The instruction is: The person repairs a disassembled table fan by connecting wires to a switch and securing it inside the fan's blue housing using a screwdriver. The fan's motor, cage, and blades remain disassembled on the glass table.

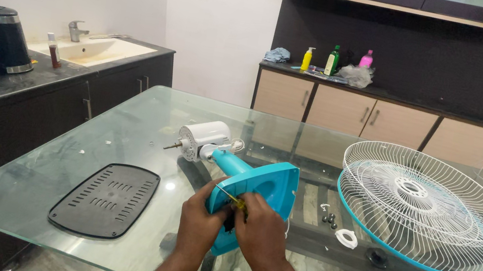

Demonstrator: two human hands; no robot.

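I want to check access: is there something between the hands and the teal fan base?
Nothing visible. Both the left hand and right hand already touch the teal fan base.

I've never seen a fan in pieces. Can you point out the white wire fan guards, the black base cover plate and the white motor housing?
white wire fan guards [424,207], head view, on the wire spokes.
black base cover plate [104,199], head view, on its slotted middle.
white motor housing [205,136], head view, on its rounded side.

base plate [104,199] left of fan base [258,188], grille [424,207] right
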